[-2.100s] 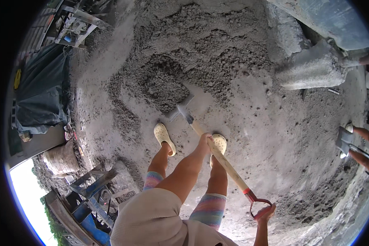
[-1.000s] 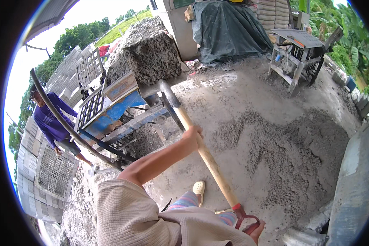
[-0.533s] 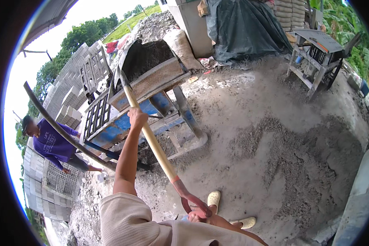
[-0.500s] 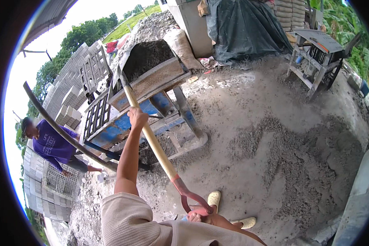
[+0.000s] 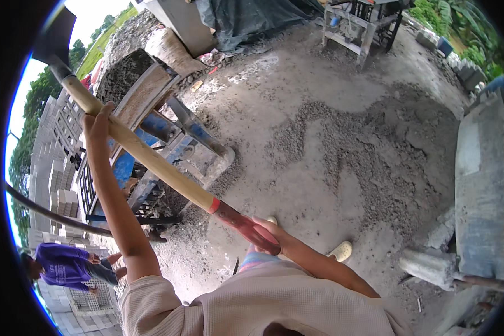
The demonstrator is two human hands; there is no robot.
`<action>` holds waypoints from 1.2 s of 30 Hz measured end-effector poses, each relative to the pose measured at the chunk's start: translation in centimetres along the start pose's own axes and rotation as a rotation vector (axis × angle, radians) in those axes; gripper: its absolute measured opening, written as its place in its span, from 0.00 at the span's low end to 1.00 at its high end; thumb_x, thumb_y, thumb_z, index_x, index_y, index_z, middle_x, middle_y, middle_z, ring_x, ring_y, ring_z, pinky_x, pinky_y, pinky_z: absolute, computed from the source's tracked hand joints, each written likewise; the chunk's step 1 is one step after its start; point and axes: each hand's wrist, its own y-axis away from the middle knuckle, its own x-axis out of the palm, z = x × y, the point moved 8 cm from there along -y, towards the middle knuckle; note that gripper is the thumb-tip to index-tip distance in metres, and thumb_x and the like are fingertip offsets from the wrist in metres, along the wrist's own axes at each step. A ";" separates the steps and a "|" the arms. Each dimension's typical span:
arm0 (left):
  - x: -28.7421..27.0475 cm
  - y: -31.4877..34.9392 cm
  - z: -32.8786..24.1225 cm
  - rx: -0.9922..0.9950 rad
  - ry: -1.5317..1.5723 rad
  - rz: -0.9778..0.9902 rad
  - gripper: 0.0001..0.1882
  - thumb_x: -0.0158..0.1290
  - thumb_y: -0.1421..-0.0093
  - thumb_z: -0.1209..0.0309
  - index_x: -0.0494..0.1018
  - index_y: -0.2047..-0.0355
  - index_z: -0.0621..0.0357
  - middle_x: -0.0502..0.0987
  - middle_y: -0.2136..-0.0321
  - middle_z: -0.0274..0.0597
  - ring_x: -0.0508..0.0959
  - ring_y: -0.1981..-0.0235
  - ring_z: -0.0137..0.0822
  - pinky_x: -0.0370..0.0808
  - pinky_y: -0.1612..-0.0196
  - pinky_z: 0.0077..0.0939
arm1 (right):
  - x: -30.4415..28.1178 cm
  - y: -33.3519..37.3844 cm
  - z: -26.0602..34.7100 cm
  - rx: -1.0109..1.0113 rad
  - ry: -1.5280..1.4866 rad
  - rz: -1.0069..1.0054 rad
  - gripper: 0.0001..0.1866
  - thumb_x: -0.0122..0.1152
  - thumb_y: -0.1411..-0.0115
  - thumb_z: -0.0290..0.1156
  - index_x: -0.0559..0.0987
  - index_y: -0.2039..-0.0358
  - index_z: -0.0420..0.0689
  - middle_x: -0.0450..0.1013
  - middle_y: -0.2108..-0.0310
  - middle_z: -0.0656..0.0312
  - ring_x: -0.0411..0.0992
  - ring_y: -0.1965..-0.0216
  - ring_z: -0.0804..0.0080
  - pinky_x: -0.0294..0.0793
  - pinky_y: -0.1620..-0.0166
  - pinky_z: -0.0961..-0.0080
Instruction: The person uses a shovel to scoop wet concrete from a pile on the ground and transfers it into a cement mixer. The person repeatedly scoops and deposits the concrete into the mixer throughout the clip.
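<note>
A long-handled shovel [image 5: 159, 165] slants across the view, its dark blade raised at the far upper left. My left hand [image 5: 98, 120] is closed around the wooden shaft a short way below the blade, with the arm stretched out. At the lower end, my right hand [image 5: 274, 232] grips the red D-shaped handle, its fingers partly hidden behind it. Below the shaft stands a blue and rusty metal block-making machine [image 5: 176, 143]. Dark grey mix [image 5: 123, 75] lies in the hopper at its top, apart from the blade.
A loose grey gravelly mix [image 5: 386, 162] spreads over the ground at right. Beyond it leans a grey metal trough [image 5: 484, 185]. A person in purple [image 5: 67, 266] is at lower left, near a curved metal bar [image 5: 56, 213] and stacked blocks [image 5: 64, 190]. A worn stand [image 5: 353, 33] is at the back.
The shovel blade has lifted away from the hopper and swung up to the left, both hands staying on the shovel. My view has turned right. The person in purple appears lower.
</note>
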 end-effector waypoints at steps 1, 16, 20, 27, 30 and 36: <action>1.0 1.0 -1.5 -0.021 0.085 0.035 0.18 0.53 0.57 0.62 0.65 0.76 0.67 0.67 0.84 0.41 0.68 0.86 0.29 0.66 0.82 0.19 | -3.0 -0.3 0.9 -0.169 -0.070 -0.042 0.15 0.44 0.47 0.44 0.65 0.76 0.43 0.63 0.86 0.65 0.63 0.87 0.76 0.65 0.84 0.82; 52.5 51.4 -0.2 -1.381 0.554 0.861 0.09 0.49 0.59 0.70 0.60 0.89 0.52 0.64 0.89 0.36 0.65 0.87 0.33 0.66 0.79 0.31 | -35.2 41.5 -10.1 -0.855 -0.895 -1.058 0.20 0.49 0.55 0.52 0.61 0.86 0.50 0.57 0.92 0.66 0.56 0.92 0.73 0.58 0.89 0.77; 53.7 74.8 6.4 -1.754 0.348 1.079 0.08 0.47 0.59 0.72 0.60 0.89 0.53 0.62 0.90 0.35 0.65 0.87 0.32 0.65 0.82 0.26 | -32.0 50.4 -23.2 -0.908 -0.948 -1.489 0.21 0.43 0.51 0.54 0.58 0.87 0.51 0.52 0.90 0.72 0.54 0.90 0.80 0.57 0.86 0.82; 44.1 94.1 3.0 -2.315 0.046 1.162 0.09 0.47 0.57 0.74 0.59 0.89 0.57 0.61 0.92 0.38 0.64 0.87 0.35 0.65 0.81 0.29 | -16.7 58.7 -27.3 -0.707 -1.051 -2.189 0.20 0.44 0.49 0.48 0.61 0.88 0.49 0.55 0.96 0.66 0.52 0.96 0.77 0.54 0.94 0.83; 47.3 91.9 4.4 -2.468 0.147 1.137 0.08 0.49 0.60 0.74 0.60 0.89 0.56 0.62 0.90 0.38 0.64 0.87 0.35 0.65 0.79 0.29 | -18.4 56.9 -21.4 -0.502 -1.069 -2.172 0.22 0.42 0.49 0.52 0.60 0.91 0.51 0.55 0.96 0.67 0.52 0.97 0.77 0.53 0.95 0.83; 60.1 85.6 17.1 -2.034 -0.019 1.187 0.06 0.46 0.61 0.73 0.60 0.89 0.55 0.62 0.91 0.38 0.63 0.90 0.36 0.64 0.84 0.30 | -26.9 44.0 -12.0 -0.562 -1.357 -1.995 0.20 0.41 0.50 0.54 0.62 0.87 0.52 0.57 0.90 0.69 0.55 0.91 0.77 0.56 0.90 0.82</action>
